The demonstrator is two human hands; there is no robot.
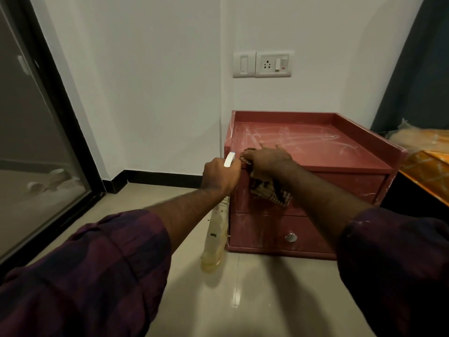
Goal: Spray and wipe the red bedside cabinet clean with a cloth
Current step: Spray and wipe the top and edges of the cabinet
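Wiping step, I judge. Left grip (220, 175) closed round bottle (215, 235), which hangs beside cabinet (315, 171) front-left corner. Right grip (267, 159) flat, fingers out, pressing cloth (269, 192) on top's front edge. Streaks (315, 139) cross top; next I'd sweep cloth rearward, firm pressure.
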